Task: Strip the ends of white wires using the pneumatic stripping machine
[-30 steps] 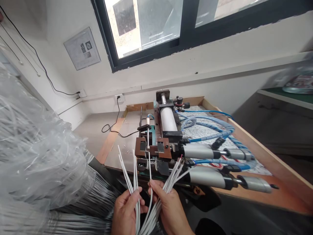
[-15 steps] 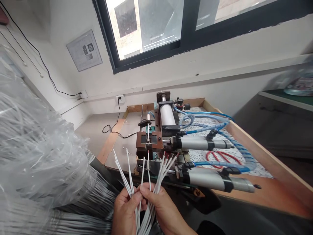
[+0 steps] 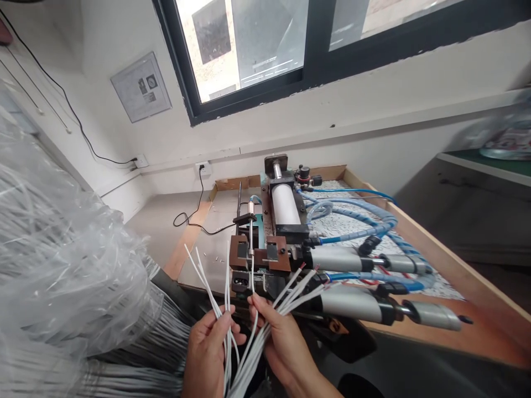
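My left hand [image 3: 213, 340] is closed around a few white cables [image 3: 206, 281] whose tips fan upward. In my right hand [image 3: 282, 337] lies a thicker bundle of white cables [image 3: 286, 301], some with reddish stripped ends, leaning right. Thumb and fingers of that hand also pinch a single white cable [image 3: 253, 276], which stands upright with its tip between the brown jaw blocks of a pneumatic wire-stripping machine [image 3: 259, 257]. The jaws are apart. Below my hands the cables run together out of the bottom of the view.
Large bundles of grey cables [image 3: 136, 337] under clear plastic [image 3: 74, 243] fill the left side. Silver air cylinders [image 3: 352, 304] and blue hoses [image 3: 365, 221] reach right over the bench. A wooden rim [image 3: 435, 260] edges the bench; a black cord [image 3: 203, 226] lies behind left.
The machine's jaws were apart, closed around a cable half a second ago, and are apart again. My right hand now holds another cable up at them, and my hands have moved apart.
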`<move>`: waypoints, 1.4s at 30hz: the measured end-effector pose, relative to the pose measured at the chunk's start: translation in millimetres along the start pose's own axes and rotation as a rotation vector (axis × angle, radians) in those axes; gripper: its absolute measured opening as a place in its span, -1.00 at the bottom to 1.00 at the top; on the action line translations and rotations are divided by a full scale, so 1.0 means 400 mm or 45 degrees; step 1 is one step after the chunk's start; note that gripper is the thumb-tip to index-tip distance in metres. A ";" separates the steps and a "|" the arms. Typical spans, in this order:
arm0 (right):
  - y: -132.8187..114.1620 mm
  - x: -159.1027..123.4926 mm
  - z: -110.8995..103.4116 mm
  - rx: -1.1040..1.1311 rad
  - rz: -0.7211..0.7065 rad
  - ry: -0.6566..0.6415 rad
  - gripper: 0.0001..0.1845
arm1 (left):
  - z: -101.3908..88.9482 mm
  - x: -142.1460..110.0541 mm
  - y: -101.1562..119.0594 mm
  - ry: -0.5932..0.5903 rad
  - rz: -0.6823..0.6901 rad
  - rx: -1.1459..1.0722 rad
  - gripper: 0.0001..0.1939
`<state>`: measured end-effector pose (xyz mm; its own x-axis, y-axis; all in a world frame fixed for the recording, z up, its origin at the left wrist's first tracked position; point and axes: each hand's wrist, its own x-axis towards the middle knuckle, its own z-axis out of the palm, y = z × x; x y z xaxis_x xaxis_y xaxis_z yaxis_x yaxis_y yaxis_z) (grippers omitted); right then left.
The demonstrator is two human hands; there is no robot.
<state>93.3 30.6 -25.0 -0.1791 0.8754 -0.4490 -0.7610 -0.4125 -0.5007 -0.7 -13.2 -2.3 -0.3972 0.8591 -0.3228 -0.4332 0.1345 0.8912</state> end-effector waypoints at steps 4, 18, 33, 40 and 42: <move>-0.006 0.002 0.010 0.106 0.098 0.036 -0.80 | -0.003 0.008 -0.004 -0.021 0.006 0.064 -0.80; 0.010 -0.033 -0.017 -0.220 -0.070 -0.136 -0.74 | -0.004 -0.003 -0.026 -0.099 -0.032 0.119 -0.79; 0.003 -0.023 -0.005 -0.265 0.200 -0.352 -0.72 | -0.004 -0.007 -0.028 -0.065 -0.050 0.086 -0.74; 0.016 -0.033 -0.025 -0.305 -0.097 -0.138 -0.74 | -0.010 -0.008 -0.029 -0.034 -0.045 0.016 -0.78; 0.013 -0.028 -0.024 -0.292 -0.104 -0.064 -0.73 | -0.014 -0.007 -0.033 -0.048 -0.036 0.035 -0.77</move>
<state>97.4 16.0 -29.8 -0.1574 0.9173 -0.3657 -0.6137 -0.3810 -0.6915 1.6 -19.9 -14.9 -0.3539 0.8728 -0.3362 -0.4214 0.1721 0.8904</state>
